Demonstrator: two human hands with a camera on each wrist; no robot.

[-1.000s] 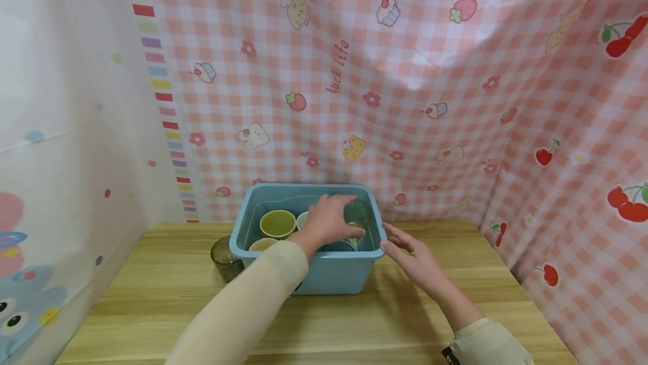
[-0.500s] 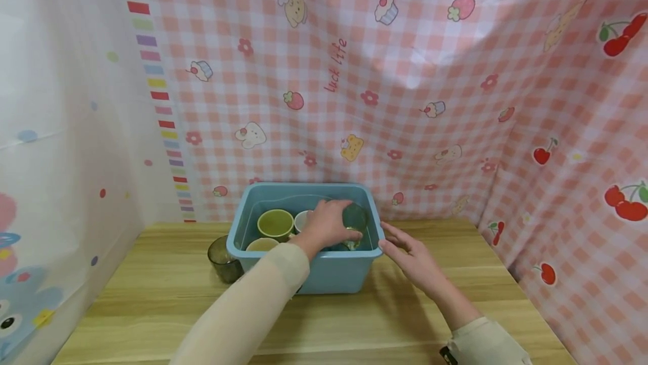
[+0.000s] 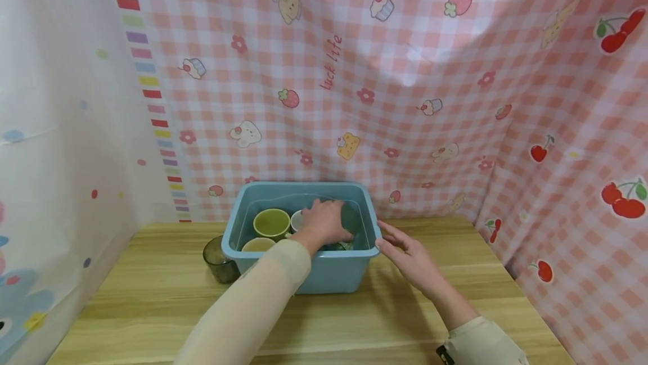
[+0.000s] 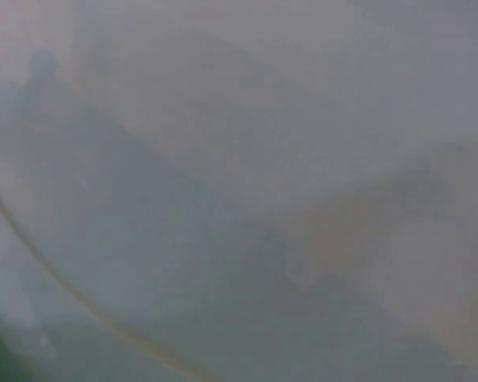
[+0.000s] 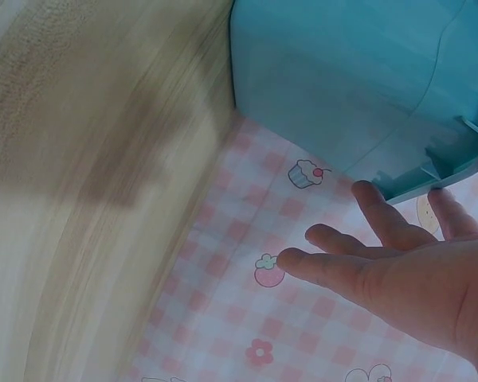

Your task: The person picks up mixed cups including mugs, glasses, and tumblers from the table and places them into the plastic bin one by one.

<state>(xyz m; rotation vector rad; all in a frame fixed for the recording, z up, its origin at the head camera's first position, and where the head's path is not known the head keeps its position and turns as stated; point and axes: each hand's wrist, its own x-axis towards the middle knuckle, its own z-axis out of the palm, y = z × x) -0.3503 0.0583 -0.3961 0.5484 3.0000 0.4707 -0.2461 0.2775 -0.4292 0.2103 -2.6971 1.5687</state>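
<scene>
A blue plastic bin (image 3: 329, 275) stands on the wooden table. My left hand (image 3: 324, 223) reaches down into its right half, thumb and fingers spread round a clear drinking glass (image 3: 350, 216) that the hand partly hides. Left of that hand in the bin are a green cup (image 3: 271, 223), a cream cup (image 3: 258, 245) and a white cup (image 3: 296, 220), which is half covered. My right hand (image 3: 412, 258) rests its fingertips against the bin's right rim, with fingers (image 5: 382, 219) extended in the right wrist view. The left wrist view is too blurred to read.
A dark tinted glass (image 3: 221, 261) stands on the table (image 3: 354, 325) against the bin's left side. Behind the bin hangs a pink checked curtain (image 3: 314, 117), and a white curtain (image 3: 71, 129) borders the left.
The left hand has gone a little deeper into the bin with the clear glass. The right hand keeps its place at the rim. The head view has shifted slightly.
</scene>
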